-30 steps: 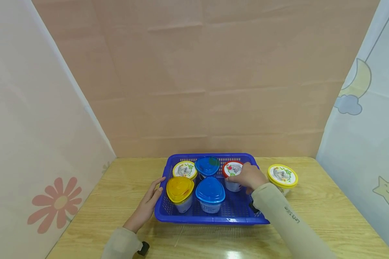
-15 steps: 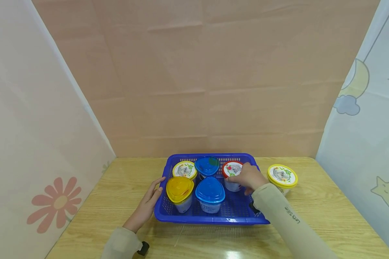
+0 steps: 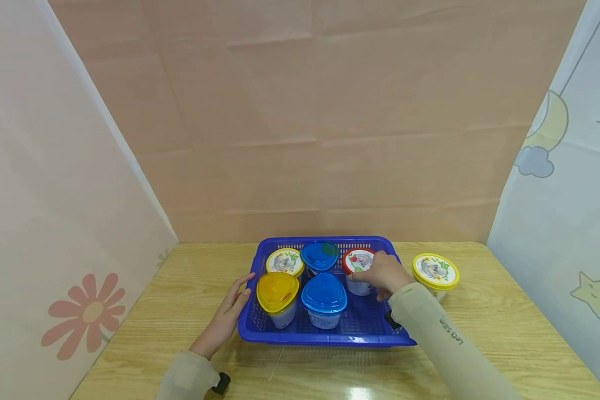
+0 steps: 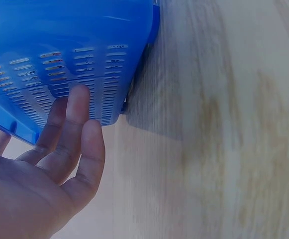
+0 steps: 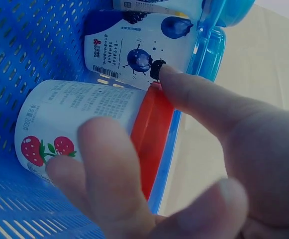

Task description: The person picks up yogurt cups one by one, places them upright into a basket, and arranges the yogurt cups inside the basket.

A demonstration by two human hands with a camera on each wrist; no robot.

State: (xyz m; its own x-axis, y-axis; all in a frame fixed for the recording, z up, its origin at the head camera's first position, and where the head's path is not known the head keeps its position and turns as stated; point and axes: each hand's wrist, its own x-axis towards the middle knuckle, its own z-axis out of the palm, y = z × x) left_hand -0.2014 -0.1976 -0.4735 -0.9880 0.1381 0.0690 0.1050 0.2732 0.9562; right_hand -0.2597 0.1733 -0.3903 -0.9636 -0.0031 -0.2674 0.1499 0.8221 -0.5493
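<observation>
My right hand [image 3: 387,272] grips a red-lidded cup [image 3: 358,286] that stands upright in the blue plastic basket [image 3: 360,340]. Its thumb is at the lid's left edge, and the other fingers reach down the right side. Strawberries are printed on this cup [image 5: 59,112] in the right wrist view. At the basket's left side, my left hand [image 3: 222,322] touches the rim, with relaxed fingers against the slotted outer wall. Also in the basket are a yellow domed-lid cup [image 3: 278,294], two blue-lidded cups [image 3: 325,300] and a flat yellow-lidded tub [image 3: 285,261].
Another yellow-lidded tub [image 3: 435,272] stands on the wooden table [image 3: 195,278], right of the basket and partly behind my right forearm. A plain brown cloth [image 3: 300,139] hangs behind, with printed sheets at both sides.
</observation>
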